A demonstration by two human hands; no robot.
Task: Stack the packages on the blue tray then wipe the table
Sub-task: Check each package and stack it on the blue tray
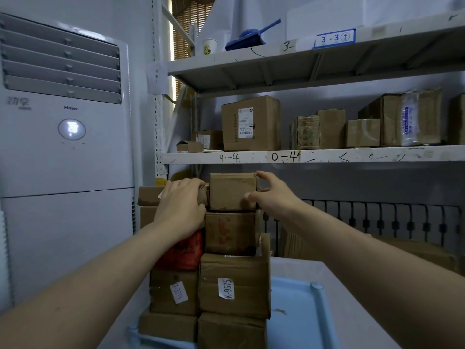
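Head view: I see cardboard packages stacked in two columns on the left part of the blue tray (305, 316), which lies on the white tabletop (352, 298). My right hand (273, 195) pinches the top package (230, 191) of the right column, thumb on its front face, fingers curled over its upper right corner. My left hand (181, 207) rests with fingers curled over the neighbouring package (148, 195) atop the left column, above a red package (185, 250).

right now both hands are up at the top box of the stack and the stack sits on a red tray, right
Not quite: the tray is blue, not red, as the head view shows. The rest holds: the left hand and right hand are both up at the top box of the stack.
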